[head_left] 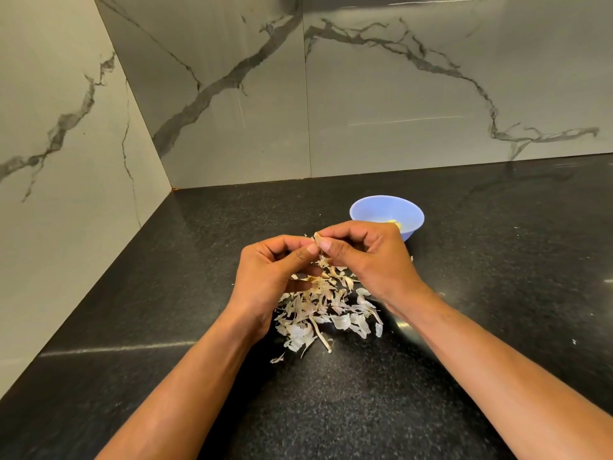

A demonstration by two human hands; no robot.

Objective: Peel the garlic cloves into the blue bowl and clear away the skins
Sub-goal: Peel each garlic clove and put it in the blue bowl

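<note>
My left hand (277, 270) and my right hand (363, 252) meet above the counter, both pinching one small garlic clove (317, 238) between thumbs and fingertips; most of the clove is hidden by the fingers. Directly below the hands lies a loose pile of papery garlic skins (326, 312) with a thin dry stem at its near edge. The blue bowl (386, 210) stands just behind my right hand, which covers its near rim. A bit of pale peeled garlic (395, 223) shows inside it.
The black speckled counter (365, 410) runs into a corner of marble-patterned walls (232, 94) at the left and back. A few stray skin flecks lie to the right of the pile.
</note>
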